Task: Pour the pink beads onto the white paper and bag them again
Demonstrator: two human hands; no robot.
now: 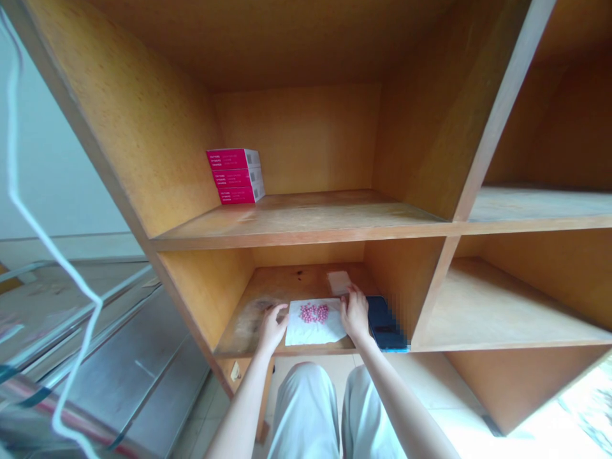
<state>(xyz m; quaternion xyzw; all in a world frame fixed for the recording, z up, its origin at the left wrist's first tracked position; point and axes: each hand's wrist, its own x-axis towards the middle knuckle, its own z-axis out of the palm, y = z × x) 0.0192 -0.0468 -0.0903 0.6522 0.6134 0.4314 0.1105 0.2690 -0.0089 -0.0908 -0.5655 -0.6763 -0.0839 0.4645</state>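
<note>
A white paper sheet (318, 335) lies flat on the lower shelf, with a cluster of small pink beads (314, 313) on its middle. At its left edge is my left hand (272, 330), fingers curved and apart, with nothing seen in them. My right hand (356, 313) rests at the sheet's right edge, its thumb by the paper and its fingers stretched forward. Just beyond those fingertips lies a small whitish packet (339, 282). To the right of my right hand is a dark flat object (382, 319) with a blue edge, partly blurred.
Three pink boxes (236, 176) are stacked at the left of the upper shelf (325, 213). A wooden divider (440, 280) closes off the right side. Outside the cabinet on the left are a white cable (52, 245) and metal panels (138, 363). My knees are below the shelf edge.
</note>
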